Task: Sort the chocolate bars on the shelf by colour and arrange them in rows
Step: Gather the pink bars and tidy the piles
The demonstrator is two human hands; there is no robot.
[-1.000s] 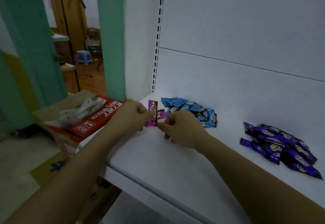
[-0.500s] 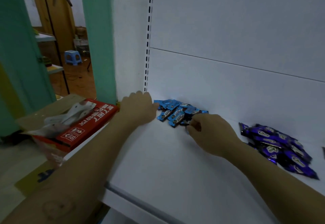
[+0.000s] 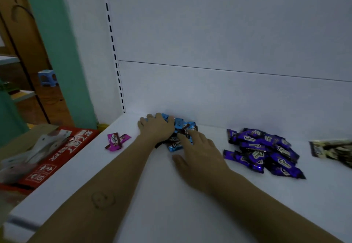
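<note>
Along the front of the shelf [image 3: 171,214] you have bare board. The back panel [image 3: 228,94] closes the rear. Obstacles, left to right: pink bars [image 3: 116,141], blue pile [image 3: 182,126], purple pile [image 3: 266,153], pale bars [image 3: 331,149]. Bare gaps separate them. A red box [image 3: 62,149] stands just beside the left edge.

My left grip [image 3: 156,130] lies palm down on the left side of the blue bar pile [image 3: 182,126], fingers draped over it. My right grip [image 3: 198,151] rests flat at the pile's near right edge, with straight fingers touching it and the thumb splayed. My left forearm [image 3: 106,181] and right forearm [image 3: 257,200] are bare and angle in toward the pile.
</note>
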